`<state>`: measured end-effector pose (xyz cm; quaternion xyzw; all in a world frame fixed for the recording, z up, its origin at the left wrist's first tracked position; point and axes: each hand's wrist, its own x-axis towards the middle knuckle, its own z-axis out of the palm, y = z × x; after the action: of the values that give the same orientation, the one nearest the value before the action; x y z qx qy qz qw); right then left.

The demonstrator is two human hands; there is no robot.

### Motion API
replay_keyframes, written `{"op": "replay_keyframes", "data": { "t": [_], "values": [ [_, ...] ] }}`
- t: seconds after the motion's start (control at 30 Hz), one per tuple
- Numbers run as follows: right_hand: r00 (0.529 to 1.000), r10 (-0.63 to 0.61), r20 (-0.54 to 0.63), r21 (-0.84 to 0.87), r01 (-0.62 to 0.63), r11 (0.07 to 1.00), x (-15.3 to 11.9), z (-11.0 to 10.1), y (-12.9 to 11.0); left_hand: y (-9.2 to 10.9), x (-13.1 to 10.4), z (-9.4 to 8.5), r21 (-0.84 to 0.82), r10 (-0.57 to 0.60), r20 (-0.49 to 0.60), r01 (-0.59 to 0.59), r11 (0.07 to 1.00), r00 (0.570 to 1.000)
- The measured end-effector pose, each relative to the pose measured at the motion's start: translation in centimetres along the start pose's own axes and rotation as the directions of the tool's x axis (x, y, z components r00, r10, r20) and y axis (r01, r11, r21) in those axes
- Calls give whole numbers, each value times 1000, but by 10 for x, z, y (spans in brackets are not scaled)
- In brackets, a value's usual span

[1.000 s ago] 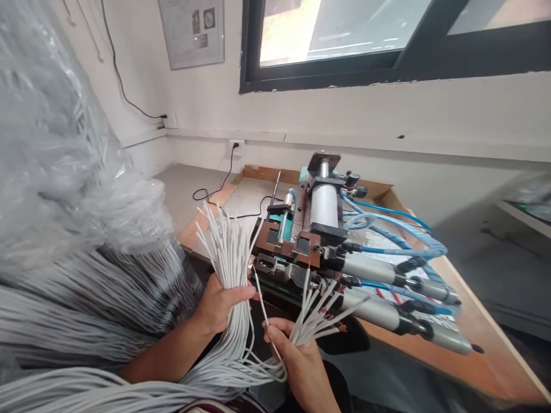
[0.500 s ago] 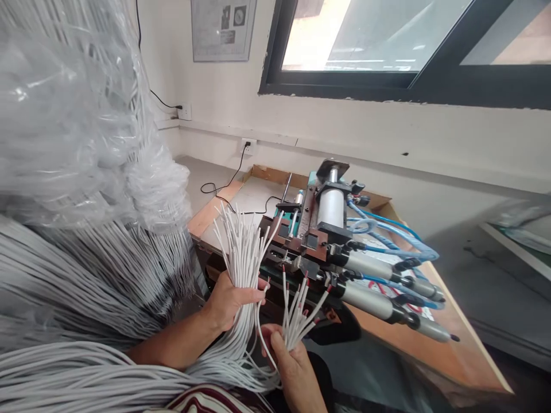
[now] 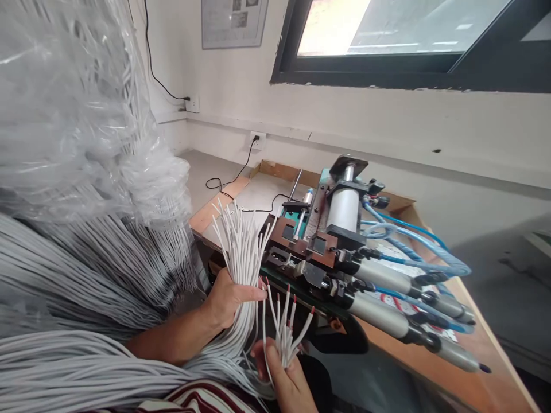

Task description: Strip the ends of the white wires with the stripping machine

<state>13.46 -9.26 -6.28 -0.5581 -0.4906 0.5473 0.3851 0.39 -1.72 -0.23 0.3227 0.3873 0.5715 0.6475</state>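
Note:
My left hand (image 3: 230, 298) is wrapped round a thick bundle of white cables (image 3: 243, 252), whose loose ends fan upward. Lower and to the right, my right hand (image 3: 282, 370) grips a smaller bunch of white cables (image 3: 286, 338), several with red tips showing. A single cable stands upright between the two hands, close to my left thumb. Just beyond the hands is a pneumatic machine (image 3: 318, 246) with silver cylinders and blue hoses. The fingers of my right hand are partly hidden behind the cables.
Large piles of grey-white cable (image 3: 107, 264) fill the left side, some wrapped in clear plastic (image 3: 77, 132). The machine stands on a wooden-edged table (image 3: 486, 332). A black cord (image 3: 247, 163) runs to a wall socket (image 3: 258, 140). A dark-framed window (image 3: 370, 63) is above.
My right hand has shifted slightly down and left with its bunch, which now sits nearer my left hand. The left hand keeps its hold. The view has turned slightly, moving the machine rightward.

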Motion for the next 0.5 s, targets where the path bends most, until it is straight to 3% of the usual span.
{"op": "replay_keyframes", "data": {
  "t": [0.5],
  "values": [
    [998, 10, 67, -69, -6, 998, 0, -4, 3, 5, 3, -3, 3, -67, -18, 67, 998, 998]
  ]
}}
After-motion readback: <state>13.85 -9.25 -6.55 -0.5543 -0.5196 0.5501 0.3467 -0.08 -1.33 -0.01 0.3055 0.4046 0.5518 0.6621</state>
